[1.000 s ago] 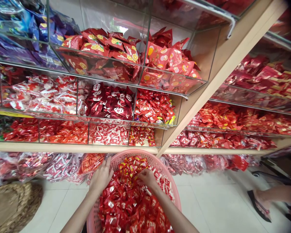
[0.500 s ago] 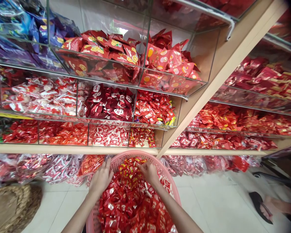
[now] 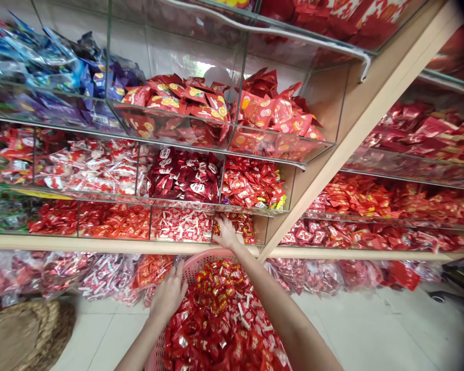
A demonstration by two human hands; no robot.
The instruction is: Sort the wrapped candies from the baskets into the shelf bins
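Candies in red and gold foil wrappers (image 3: 220,314) fill the round pink plastic basket (image 3: 201,260) low in the view, heaped above its latticed rim. The left hand (image 3: 169,294) rests on the basket's near-left rim, fingers curled over the edge and touching the heap, gripping the rim rather than any single candy. The right hand (image 3: 226,233) is stretched up past the basket's far rim to the lowest glass compartment (image 3: 237,226) of the wooden shelf unit (image 3: 112,245), the one at the right end of the bottom row, which holds small red and yellow wrapped sweets. Its fingers are gathered together at the compartment's mouth; whether they pinch any sweets cannot be told.

Beside that compartment, to the left, sits a bin of red-and-white wrapped candies (image 3: 181,225), and directly above it a bin of dark maroon packets (image 3: 185,175). Higher still lie larger red packets printed with orange circles (image 3: 185,100), with blue and purple packets (image 3: 62,67) further left. Clear plastic bags of red sweets (image 3: 108,275) hang below the shelf board. A woven straw basket (image 3: 27,335) stands on the white tiled floor (image 3: 371,330) at lower left.
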